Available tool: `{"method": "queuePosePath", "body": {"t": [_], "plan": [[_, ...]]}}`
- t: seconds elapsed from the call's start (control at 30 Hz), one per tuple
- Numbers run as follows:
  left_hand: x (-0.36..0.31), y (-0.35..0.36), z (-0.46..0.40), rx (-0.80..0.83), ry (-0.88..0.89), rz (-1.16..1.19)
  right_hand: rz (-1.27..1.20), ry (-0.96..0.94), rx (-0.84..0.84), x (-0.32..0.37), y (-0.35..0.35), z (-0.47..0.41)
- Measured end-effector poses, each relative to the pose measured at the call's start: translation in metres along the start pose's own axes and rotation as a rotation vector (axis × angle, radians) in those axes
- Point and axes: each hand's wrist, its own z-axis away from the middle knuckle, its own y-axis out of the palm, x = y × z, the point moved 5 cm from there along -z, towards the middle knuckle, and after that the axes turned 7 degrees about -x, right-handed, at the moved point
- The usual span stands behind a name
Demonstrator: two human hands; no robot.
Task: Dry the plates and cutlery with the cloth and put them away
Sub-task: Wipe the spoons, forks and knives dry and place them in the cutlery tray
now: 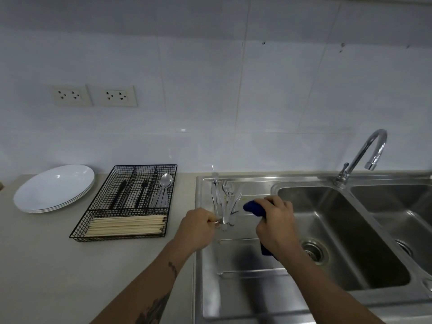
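Left hand (198, 224) pinches a handle end in the cutlery (225, 202) pile beside the sink bowl (339, 230); right hand (274, 220) grip clamped on cloth (253, 208).
Cutlery: thin, stiff, prob. wet & slippy, so hold by handles.

Hands (236, 226) over cutlery (225, 202) (right grips cloth (253, 208)).

No legible text, labels or numbers anywhere.
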Motion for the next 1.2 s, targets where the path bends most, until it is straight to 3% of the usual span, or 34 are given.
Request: {"method": "queuePosePath", "body": {"t": [0.13,0.23,0.4,0.53,0.7,0.93,1.2], "plan": [[0.002,-0.002,-0.009,-0.016,-0.125,0.099,-0.121,-0.075,-0.088,0.038,-0.004,-0.007],[0.001,-0.006,-0.015,-0.029,-0.216,0.275,-0.078,-0.263,0.010,0.057,0.015,0.004],[0.009,-0.008,-0.007,0.018,-0.278,0.374,-0.013,-0.193,0.111,0.047,0.032,0.008],[0.018,-0.014,-0.010,-0.012,-0.294,0.451,-0.011,-0.383,0.114,0.064,0.036,0.008],[0.043,-0.015,-0.002,-0.021,-0.361,0.431,0.064,-0.229,0.219,0.037,0.055,-0.006],[0.109,-0.048,-0.029,-0.173,-0.521,0.449,-0.183,-0.199,0.236,0.043,0.080,-0.012],[0.178,-0.106,-0.096,-0.336,-0.602,0.191,-0.257,-0.112,0.323,0.048,0.107,-0.033]]}}
